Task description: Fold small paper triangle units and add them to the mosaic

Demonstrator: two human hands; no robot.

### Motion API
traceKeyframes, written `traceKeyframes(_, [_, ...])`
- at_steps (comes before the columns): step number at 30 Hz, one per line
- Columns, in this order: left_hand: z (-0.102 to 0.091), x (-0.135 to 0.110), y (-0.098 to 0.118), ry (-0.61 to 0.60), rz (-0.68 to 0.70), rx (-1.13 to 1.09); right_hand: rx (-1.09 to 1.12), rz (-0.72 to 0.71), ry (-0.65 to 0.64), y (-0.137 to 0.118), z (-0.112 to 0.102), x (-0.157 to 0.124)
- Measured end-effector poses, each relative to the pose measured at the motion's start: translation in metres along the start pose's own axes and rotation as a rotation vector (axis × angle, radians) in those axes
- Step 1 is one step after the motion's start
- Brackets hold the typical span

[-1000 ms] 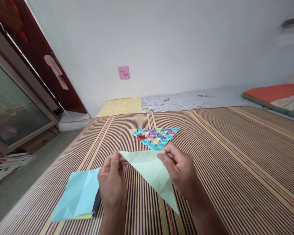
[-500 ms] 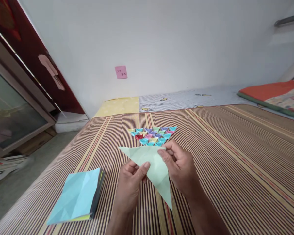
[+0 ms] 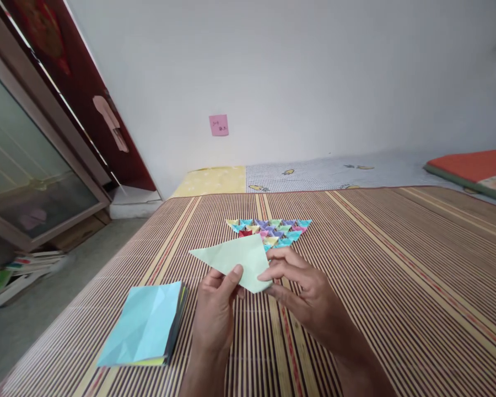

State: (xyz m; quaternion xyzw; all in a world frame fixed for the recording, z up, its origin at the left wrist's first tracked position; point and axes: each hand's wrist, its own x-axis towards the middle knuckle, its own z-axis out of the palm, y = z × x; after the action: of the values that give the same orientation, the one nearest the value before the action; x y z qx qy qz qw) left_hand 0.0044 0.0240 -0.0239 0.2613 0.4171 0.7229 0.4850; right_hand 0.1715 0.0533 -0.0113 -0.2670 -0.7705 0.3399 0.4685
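A pale green sheet of folded paper (image 3: 237, 256) is held up above the striped mat, its long point toward the left. My left hand (image 3: 219, 292) pinches its lower edge, thumb on the front face and fingers behind. At the paper's right lower corner, my right hand (image 3: 300, 284) grips with fingers on the front and thumb at the underside, where the paper bends over. Just beyond lie several small folded paper pieces (image 3: 287, 234) in many colours, set in rows; the paper and my right hand hide some of them.
A stack of coloured paper with a creased blue sheet on top (image 3: 143, 322) lies at left on the striped mat (image 3: 376, 275). A pink note (image 3: 219, 125) is stuck to the wall. An orange folded quilt (image 3: 475, 165) lies far right. Beyond the mat's left edge is floor.
The paper's lower right point, which hung down before, is now folded away. My right hand has moved down from the top corner to the lower right corner. The view has shifted left.
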Motion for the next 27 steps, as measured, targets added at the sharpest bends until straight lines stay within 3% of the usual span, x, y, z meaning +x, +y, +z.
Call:
traceKeyframes(8, [-0.002,0.000,-0.003,-0.105,-0.017,0.056,-0.016,0.116,0.217,-0.003,0.015,0.004])
traceKeyframes(15, [-0.001,0.000,-0.004,-0.136,-0.009,0.111,0.030,0.278,0.216,-0.001,0.020,0.006])
traceKeyframes(20, [0.002,-0.001,-0.005,-0.061,-0.027,0.073,0.121,0.295,0.235,0.000,0.024,0.006])
traceKeyframes(27, [0.001,-0.001,-0.008,-0.044,0.026,0.132,0.138,0.304,0.249,-0.001,0.026,0.007])
